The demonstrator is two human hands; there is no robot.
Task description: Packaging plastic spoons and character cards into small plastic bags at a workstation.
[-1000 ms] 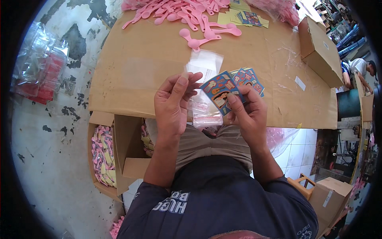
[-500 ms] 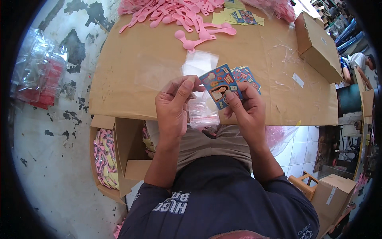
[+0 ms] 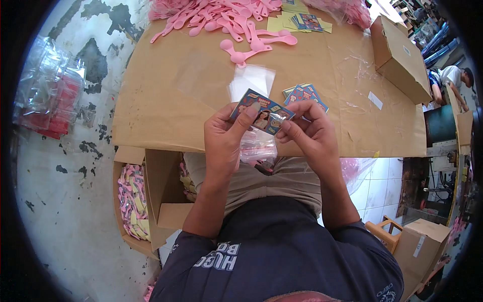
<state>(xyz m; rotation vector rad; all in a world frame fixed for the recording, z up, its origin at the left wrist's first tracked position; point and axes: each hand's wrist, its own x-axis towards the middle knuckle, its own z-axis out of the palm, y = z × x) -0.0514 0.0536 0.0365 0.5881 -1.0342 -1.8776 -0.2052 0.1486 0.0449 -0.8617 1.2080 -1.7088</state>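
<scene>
Card (image 3: 263,114): blue, tilted, centre of the frame
Left hand (image 3: 225,133): grasping the card's left end, thumb on top
Right hand (image 3: 314,134): thumb and finger pinching its right end
Spoons (image 3: 244,11): pink, heaped, upper centre

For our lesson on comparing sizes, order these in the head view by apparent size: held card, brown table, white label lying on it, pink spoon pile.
Largest to smallest:
brown table
pink spoon pile
held card
white label
</scene>
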